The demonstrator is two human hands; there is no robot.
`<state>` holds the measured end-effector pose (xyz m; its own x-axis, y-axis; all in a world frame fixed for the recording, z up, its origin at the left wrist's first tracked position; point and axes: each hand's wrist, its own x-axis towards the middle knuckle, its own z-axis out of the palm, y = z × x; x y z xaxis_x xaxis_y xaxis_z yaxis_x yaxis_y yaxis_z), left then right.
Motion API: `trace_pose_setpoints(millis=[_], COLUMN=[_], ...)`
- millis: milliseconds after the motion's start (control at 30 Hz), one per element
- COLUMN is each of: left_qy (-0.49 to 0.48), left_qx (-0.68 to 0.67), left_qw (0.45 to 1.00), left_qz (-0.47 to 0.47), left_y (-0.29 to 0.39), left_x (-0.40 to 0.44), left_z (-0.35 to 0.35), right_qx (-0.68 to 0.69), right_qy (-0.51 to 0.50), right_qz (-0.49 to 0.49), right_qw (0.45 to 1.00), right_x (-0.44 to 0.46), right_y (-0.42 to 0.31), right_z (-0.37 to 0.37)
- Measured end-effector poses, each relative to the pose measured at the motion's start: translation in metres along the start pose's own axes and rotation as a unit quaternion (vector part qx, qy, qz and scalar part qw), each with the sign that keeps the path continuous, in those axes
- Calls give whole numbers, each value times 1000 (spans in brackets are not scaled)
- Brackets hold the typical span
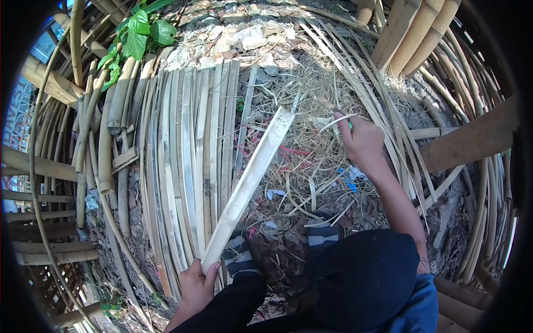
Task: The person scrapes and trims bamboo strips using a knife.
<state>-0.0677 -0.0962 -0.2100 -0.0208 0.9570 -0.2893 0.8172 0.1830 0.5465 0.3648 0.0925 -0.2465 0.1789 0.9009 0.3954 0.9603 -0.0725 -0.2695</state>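
Observation:
My left hand (197, 284) is wrapped round the lower end of a split bamboo strip (244, 191). The strip slants up and to the right, its pale hollow inner face turned up. My right hand (361, 139) is closed on the handle of a knife (327, 103), its thumb along the handle and the blade pointing up and left. The knife is apart from the strip's far end. A thin pale shaving (333, 124) lies by the right fingers. Bamboo shavings (300, 161) cover the ground between the two hands.
Long split bamboo slats (183, 139) lie side by side on the left. Thin strips (372, 89) run along the right. Bamboo poles (472, 139) stand or lean at both sides. A leafy plant (136, 33) grows at the upper left. My shoes (322, 236) are below the shavings.

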Motion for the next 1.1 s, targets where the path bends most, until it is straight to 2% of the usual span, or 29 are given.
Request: trace_pose_setpoints(millis=[67,133,200,267,333,367,400,433,500,567,600,667,700,733,800,833,867,933,967,1000,1067,1100], left_qy=[18,40,40,47,52,31,9,-6,-45,-104,-109,-127,-201,-203,-271,-289,-292,-263,-358,-359,-420,-392], left_qx=[1,3,-7,-9,-13,-26,-40,-39,-59,-50,-51,-10,0,0,-216,-277,-278,-227,-297,-299,-257,-237], left_qw=[1000,999,999,999,999,999,999,999,997,993,993,990,979,979,934,910,909,932,883,882,870,888], left_qz=[12,9,19,5,0,-12,-22,-11,-11,3,2,53,33,32,90,107,107,105,58,54,-31,-25], left_y=[2,2,4,7,12,18,25,33,47,54,60,72,72,62,30,22,7,-30,-43,-42,-31,-21], left_x=[6,11,24,37,49,54,59,62,66,70,70,72,77,80,92,98,100,95,94,92,90,87], left_z=[1,1,-1,-3,-6,-7,-7,-8,-2,4,6,9,5,7,20,22,31,53,56,56,52,52], right_qx=[6,99,88,-33,4,181,351,446,620,713,710,799,805,804,773,777,776,753,746,744,760,742], right_qy=[-18,-79,-101,-105,-99,-115,-127,-143,-161,-248,-248,-193,-185,-185,-129,-116,-114,-82,-83,-86,-110,-113], right_qz=[-14,45,32,29,19,43,68,115,211,304,308,342,334,337,442,436,438,433,442,445,437,431], right_qw=[1000,991,990,993,995,976,925,876,739,581,582,455,453,453,437,439,440,489,491,491,469,501], right_x=[-10,-21,-32,-38,-41,-43,-44,-49,-55,-56,-59,-64,-63,-60,-56,-55,-53,-46,-44,-44,-42,-40], right_y=[-12,-16,-27,-36,-34,-33,-33,-40,-71,-96,-103,-109,-109,-107,-98,-91,-86,-77,-68,-59,-45,-45], right_z=[-4,-1,-5,-14,-12,-8,-8,-5,8,7,10,20,18,16,13,15,13,11,15,21,31,31])
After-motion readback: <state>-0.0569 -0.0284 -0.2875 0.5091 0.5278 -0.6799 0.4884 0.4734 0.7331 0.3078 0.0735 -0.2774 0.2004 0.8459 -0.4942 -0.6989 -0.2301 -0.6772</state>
